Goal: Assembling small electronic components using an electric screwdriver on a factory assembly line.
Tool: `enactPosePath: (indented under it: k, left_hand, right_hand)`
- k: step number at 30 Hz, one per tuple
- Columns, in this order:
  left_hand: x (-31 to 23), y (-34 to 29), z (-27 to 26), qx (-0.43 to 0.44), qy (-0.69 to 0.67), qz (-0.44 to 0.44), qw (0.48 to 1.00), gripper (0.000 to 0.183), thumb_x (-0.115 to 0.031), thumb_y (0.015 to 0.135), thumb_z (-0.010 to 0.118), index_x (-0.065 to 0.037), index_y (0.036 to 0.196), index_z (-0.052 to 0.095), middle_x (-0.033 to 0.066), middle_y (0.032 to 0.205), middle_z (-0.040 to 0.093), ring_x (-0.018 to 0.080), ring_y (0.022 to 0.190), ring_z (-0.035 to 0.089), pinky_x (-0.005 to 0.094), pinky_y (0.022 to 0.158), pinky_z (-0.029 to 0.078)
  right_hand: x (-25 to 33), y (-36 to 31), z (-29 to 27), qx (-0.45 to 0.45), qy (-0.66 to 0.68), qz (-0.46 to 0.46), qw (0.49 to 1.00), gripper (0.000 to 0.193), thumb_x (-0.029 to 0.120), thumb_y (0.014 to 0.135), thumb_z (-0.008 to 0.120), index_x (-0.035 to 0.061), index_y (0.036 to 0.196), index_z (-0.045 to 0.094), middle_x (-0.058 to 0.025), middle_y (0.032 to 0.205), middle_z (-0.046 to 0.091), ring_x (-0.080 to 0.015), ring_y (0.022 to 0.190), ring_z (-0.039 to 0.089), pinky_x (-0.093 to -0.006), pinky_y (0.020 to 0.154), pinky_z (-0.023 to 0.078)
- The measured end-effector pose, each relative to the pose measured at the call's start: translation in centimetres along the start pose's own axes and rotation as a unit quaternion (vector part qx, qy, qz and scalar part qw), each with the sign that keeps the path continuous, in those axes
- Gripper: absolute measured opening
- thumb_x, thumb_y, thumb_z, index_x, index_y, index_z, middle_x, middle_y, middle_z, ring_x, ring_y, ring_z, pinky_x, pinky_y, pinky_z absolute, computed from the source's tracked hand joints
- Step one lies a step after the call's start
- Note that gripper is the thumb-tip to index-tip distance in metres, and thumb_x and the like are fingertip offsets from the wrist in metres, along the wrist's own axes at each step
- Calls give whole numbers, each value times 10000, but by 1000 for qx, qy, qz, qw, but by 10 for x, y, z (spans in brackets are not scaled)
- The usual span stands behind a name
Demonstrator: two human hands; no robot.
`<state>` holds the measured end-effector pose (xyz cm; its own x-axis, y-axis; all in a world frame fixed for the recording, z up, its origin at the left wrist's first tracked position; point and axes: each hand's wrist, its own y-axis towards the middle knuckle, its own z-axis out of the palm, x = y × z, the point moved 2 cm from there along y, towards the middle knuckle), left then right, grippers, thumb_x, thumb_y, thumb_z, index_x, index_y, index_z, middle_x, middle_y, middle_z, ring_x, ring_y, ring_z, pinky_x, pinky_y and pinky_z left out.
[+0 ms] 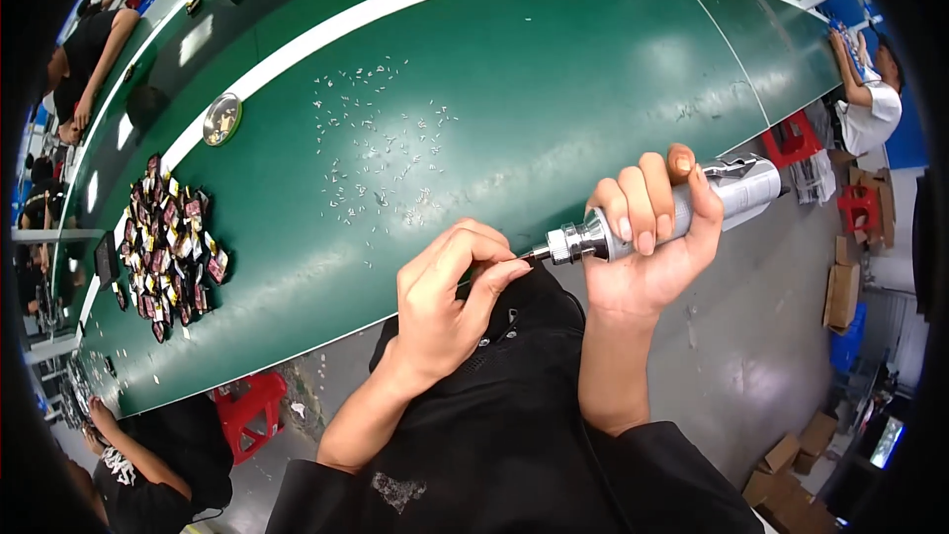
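Observation:
My right hand (647,237) is wrapped round a silver electric screwdriver (746,188), held almost level with its tip toward my left. At that tip, my left hand (445,287) pinches thumb and forefinger together. Whatever lies between those fingers is too small to make out. Both hands are above my lap at the near edge of the green table (593,59). Beyond them, many tiny pale pieces (381,163) lie scattered over the tabletop.
A heap of small dark packets or parts (168,247) sits at the left, with a round dish (222,120) behind it. Red stools (252,415) stand by the table, cardboard boxes (843,282) at the right. Co-workers (870,104) sit around the table.

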<state>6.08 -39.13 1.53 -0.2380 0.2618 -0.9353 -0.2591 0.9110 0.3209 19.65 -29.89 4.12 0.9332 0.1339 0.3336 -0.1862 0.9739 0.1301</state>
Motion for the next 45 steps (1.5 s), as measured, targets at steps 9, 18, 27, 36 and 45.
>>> enactPosePath:
  k: [9, 18, 27, 36, 45]
  left_hand:
    - [5, -2, 6, 2, -6, 11, 1000, 348, -54, 679, 806, -8, 953, 596, 61, 765, 599, 116, 628, 538, 233, 509, 402]
    - [7, -3, -6, 8, -11, 7, 1000, 214, 18, 760, 707, 28, 940, 591, 93, 791, 608, 140, 629, 546, 241, 527, 419]
    - [7, -2, 2, 13, 16, 37, 999, 125, 73, 777, 656, 44, 873, 582, 103, 793, 611, 146, 606, 539, 243, 525, 422]
    - [6, -6, 7, -4, -249, -137, 959, 39, 108, 840, 590, 87, 872, 582, 147, 854, 629, 116, 709, 603, 218, 626, 499]
    - [8, -16, 16, -59, -169, -44, 983, 100, 130, 800, 625, 80, 877, 583, 153, 823, 636, 151, 676, 599, 236, 588, 480]
  right_hand:
    - [6, -1, -8, -34, 39, -6, 999, 150, 192, 926, 439, 75, 883, 523, 29, 516, 357, -90, 396, 331, -269, 448, 353]
    - [8, 4, -14, 1, 36, -8, 999, 119, 151, 918, 485, 33, 909, 500, 13, 547, 361, -90, 430, 344, -261, 471, 355]
    - [6, 5, -12, 26, 20, 6, 999, 127, 152, 922, 476, 28, 920, 501, 11, 553, 374, -96, 442, 363, -267, 484, 357]
    - [8, 4, -9, 26, 34, -4, 999, 132, 156, 921, 479, 26, 924, 499, 10, 556, 378, -97, 440, 366, -266, 482, 365]
    - [8, -4, -9, 29, 36, -14, 999, 118, 141, 913, 492, 23, 923, 495, 20, 558, 377, -85, 437, 375, -257, 482, 366]
